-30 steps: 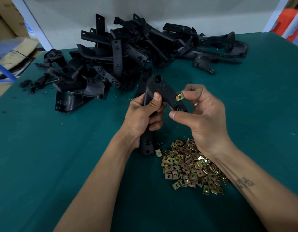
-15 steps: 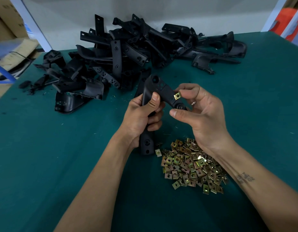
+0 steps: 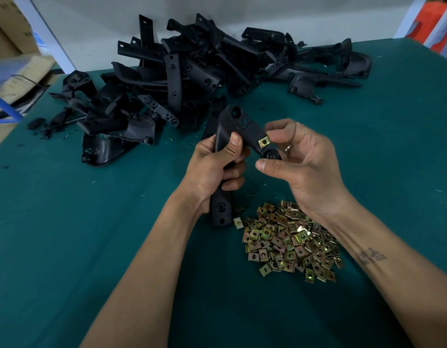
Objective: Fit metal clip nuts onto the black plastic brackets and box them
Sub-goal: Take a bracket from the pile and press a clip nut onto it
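**Clip nut going onto the bracket's angled arm**

The left hand (image 3: 212,169) is gripping a black plastic bracket (image 3: 226,136) by its long shank, fingers wrapped round it, holding it up over the green bench (image 3: 66,222). The right hand (image 3: 300,159) is pinching a brass-coloured clip nut (image 3: 264,141) at its fingertips and pressing it onto the edge of the bracket's short angled arm, just above a round boss. The nut looks partly seated, though how far is hard to tell. The next move likely calls for a firm push until the holes line up. The bracket is matte, angled, with several holes. Loose clip nuts (image 3: 290,239) are lying heaped below the right wrist; unfitted brackets (image 3: 192,71) are piled at the bench's far side.
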A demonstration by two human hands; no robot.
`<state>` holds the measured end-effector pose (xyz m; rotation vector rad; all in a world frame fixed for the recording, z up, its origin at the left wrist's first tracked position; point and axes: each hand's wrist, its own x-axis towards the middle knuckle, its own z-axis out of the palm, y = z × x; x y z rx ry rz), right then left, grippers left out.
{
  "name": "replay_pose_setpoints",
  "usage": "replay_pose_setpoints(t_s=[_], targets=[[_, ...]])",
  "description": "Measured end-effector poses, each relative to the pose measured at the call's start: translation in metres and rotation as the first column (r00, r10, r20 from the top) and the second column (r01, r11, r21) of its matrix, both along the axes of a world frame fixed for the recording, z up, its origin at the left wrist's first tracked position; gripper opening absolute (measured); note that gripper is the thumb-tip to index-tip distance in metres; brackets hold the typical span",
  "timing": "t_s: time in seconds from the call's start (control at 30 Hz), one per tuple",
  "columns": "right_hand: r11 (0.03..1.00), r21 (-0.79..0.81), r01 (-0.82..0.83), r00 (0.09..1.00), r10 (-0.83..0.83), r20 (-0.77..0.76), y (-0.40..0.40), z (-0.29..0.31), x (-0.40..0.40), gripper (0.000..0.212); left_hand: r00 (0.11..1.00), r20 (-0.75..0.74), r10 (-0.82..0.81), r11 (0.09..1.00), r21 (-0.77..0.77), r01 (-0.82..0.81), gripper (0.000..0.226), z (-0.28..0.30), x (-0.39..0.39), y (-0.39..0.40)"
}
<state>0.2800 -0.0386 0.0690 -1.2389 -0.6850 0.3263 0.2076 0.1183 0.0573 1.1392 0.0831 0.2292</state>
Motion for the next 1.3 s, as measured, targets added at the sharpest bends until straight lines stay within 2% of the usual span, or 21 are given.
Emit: replay_pose_setpoints(t_s=[0.13,0.27,0.37,0.47,0.6,0.77,0.93,1.03,1.1,1.17,1.3], targets=[[0.999,-0.022,0.028,0.999,-0.028,-0.021,0.001,0.000,-0.002,0.038,1.000,0.001,0.015,1.000,0.022,-0.015,0.022,-0.001,-0.001,0.000],[1.000,-0.004,0.017,0.990,-0.017,-0.140,0.002,0.000,-0.002,0.040,1.000,0.004,0.009,1.000,0.023,-0.010,0.023,0.000,-0.001,-0.001],[1.000,-0.005,0.018,0.985,-0.018,-0.172,0.002,0.002,-0.002,0.039,1.000,0.026,0.007,1.000,0.016,-0.007,0.023,0.001,-0.003,-0.001],[0.999,0.018,-0.027,0.979,0.030,-0.200,0.001,0.006,-0.004,0.030,0.999,0.048,0.026,1.000,-0.001,-0.026,0.024,0.002,-0.004,-0.002],[0.998,-0.058,0.009,0.979,-0.020,-0.201,-0.001,0.011,-0.006,0.014,0.998,0.051,0.025,0.999,0.020,-0.026,0.022,0.002,-0.002,-0.003],[0.985,-0.158,-0.067,0.970,0.027,-0.241,-0.010,0.024,0.002,0.019,0.995,0.066,-0.079,0.996,0.051,0.075,0.028,0.004,-0.002,-0.003],[0.984,-0.179,-0.017,0.976,-0.023,-0.218,-0.015,0.028,0.006,0.015,0.984,0.045,-0.171,0.984,0.051,0.169,0.028,0.006,-0.003,-0.002],[0.987,-0.161,0.026,0.961,-0.069,-0.268,-0.012,0.026,0.003,0.012,0.987,0.036,-0.156,0.987,0.032,0.155,0.029,0.006,-0.003,-0.004],[0.989,-0.139,0.054,0.944,-0.096,-0.316,-0.009,0.026,0.000,0.002,0.990,0.036,-0.136,0.991,0.021,0.135,0.030,0.006,-0.002,-0.006],[0.992,-0.098,0.081,0.921,-0.112,-0.373,-0.005,0.025,-0.004,0.012,0.994,0.038,-0.098,0.995,0.009,0.098,0.029,0.004,-0.002,-0.009],[0.992,-0.065,0.104,0.902,-0.122,-0.415,0.002,0.023,-0.009,0.014,0.998,0.049,-0.030,0.999,0.012,0.029,0.029,0.002,0.000,-0.012]])
